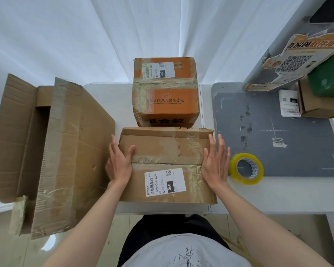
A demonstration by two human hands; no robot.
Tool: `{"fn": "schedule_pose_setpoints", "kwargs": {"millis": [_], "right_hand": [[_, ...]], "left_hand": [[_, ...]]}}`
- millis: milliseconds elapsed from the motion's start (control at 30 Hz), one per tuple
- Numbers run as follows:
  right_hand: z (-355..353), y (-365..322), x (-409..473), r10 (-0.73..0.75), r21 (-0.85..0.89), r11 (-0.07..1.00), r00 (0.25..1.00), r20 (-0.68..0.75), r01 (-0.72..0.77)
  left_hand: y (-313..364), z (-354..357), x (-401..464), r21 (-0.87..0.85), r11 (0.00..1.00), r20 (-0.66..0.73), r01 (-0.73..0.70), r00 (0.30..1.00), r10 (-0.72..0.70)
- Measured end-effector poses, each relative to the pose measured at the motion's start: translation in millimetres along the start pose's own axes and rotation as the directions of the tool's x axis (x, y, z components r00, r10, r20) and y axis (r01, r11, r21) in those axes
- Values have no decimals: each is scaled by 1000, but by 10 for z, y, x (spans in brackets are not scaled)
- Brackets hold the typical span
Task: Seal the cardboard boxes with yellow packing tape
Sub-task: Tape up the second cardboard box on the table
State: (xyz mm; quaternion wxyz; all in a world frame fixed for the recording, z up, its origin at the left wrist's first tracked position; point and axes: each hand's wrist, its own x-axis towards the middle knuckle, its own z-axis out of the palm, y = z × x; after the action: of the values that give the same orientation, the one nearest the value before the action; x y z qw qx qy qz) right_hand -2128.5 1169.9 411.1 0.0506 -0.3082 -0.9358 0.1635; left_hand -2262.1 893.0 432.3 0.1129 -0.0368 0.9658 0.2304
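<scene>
At far left a large brown box (52, 151) lies with its flaps wide, unsealed. The left hand (119, 160) and right hand (215, 160) press flat, fingers straight, against the sides of the small brown box (166, 166) on the table (258, 195); its flaps are closed but carry only old tape. The yellow tape roll (246, 168) sits untouched just right. Sealing seems barely begun.

left hand (118, 165), right hand (216, 163), flanking brown box (166, 166)
</scene>
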Motion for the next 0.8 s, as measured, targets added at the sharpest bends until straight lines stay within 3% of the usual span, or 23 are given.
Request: {"fn": "schedule_pose_setpoints", "kwargs": {"millis": [100, 200, 400, 600, 700, 800], "right_hand": [[-23, -52, 26, -48, 4, 999, 996, -74, 48], [17, -319, 109, -219, 24, 975, 970, -101, 222], [289, -795, 135, -396, -37, 916, 915, 74, 400], [149, -303, 235, -338, -86, 938, 941, -4, 337], [75, -46, 258, -227, -62, 973, 971, -70, 223], [42, 139, 239, -64, 68, 995, 989, -131, 73]], "left_hand": [[46, 36, -29, -57, 985, 55, 165, 985, -162], [41, 46, 5, -50, 964, 116, 262, 960, -255], [28, 46, 48, 2, 962, 134, 274, 953, -271], [-2, 71, 47, 7, 969, 113, 248, 962, -248], [-14, 78, 59, 1, 968, 104, 249, 963, -248], [-12, 80, 61, -5, 968, 97, 249, 964, -248]]}}
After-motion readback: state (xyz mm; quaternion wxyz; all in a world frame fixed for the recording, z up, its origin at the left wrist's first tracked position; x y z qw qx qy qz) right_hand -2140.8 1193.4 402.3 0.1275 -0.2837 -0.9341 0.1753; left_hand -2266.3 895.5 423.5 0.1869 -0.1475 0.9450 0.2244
